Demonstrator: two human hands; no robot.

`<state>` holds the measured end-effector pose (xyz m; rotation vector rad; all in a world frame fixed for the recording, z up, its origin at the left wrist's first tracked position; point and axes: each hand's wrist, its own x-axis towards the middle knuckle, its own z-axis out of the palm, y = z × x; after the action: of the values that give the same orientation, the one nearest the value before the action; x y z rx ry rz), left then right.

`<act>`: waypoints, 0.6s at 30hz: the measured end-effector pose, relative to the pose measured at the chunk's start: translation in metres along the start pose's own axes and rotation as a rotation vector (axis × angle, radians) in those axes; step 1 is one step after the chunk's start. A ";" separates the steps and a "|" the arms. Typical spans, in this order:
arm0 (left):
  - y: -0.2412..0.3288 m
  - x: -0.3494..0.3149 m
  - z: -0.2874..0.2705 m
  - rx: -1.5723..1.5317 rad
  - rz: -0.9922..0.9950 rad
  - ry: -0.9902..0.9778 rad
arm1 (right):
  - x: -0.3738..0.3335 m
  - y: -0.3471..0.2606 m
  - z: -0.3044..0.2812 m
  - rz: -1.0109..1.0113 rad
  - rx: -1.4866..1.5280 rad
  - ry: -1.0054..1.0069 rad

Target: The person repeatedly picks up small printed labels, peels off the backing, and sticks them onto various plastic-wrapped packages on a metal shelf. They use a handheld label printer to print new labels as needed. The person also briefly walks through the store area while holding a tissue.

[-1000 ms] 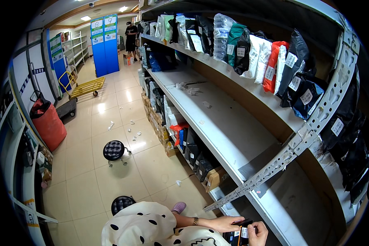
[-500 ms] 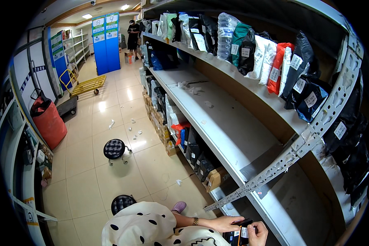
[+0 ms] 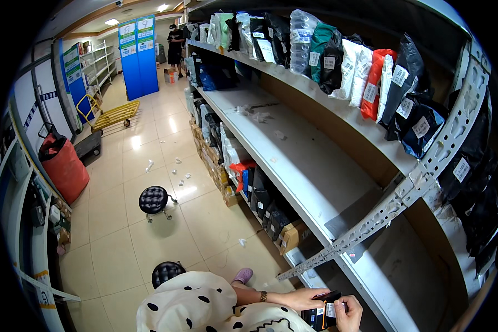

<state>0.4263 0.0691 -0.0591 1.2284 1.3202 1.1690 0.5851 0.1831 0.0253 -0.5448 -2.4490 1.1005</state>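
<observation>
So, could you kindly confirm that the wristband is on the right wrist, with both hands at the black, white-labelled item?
Not quite: the head view shows the wristband on the left wrist. The left hand and right hand are both at the black, white-labelled item.

Dark package (image 3: 312, 320) cut off, label (image 3: 331, 310) illegible; nearer stool (image 3: 166, 272) partly hidden

Bright indoor light, ceiling lamps (image 3: 112, 22) glowing far ahead of the hands (image 3: 348, 314), white glare on the floor (image 3: 171, 238) ahead-left, shadow along the shelf (image 3: 310, 182) ahead-right, fisheye-bent edges, black rim, fairly sharp focus.
</observation>
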 end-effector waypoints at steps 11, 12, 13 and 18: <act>0.002 0.011 0.004 -0.228 0.063 -0.019 | 0.011 0.008 -0.019 0.013 -0.041 0.119; 0.011 0.010 0.003 -0.278 0.029 -0.015 | 0.014 0.013 -0.022 -0.004 -0.054 0.108; 0.019 0.010 0.003 -0.334 -0.013 -0.024 | 0.015 0.017 -0.025 0.014 -0.031 0.101; 0.043 0.006 -0.001 -0.294 -0.068 0.003 | 0.025 0.003 -0.042 0.094 0.044 -0.006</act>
<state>0.4293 0.0766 -0.0160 0.9619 1.1356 1.2648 0.5853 0.2232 0.0535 -0.6488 -2.4201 1.1919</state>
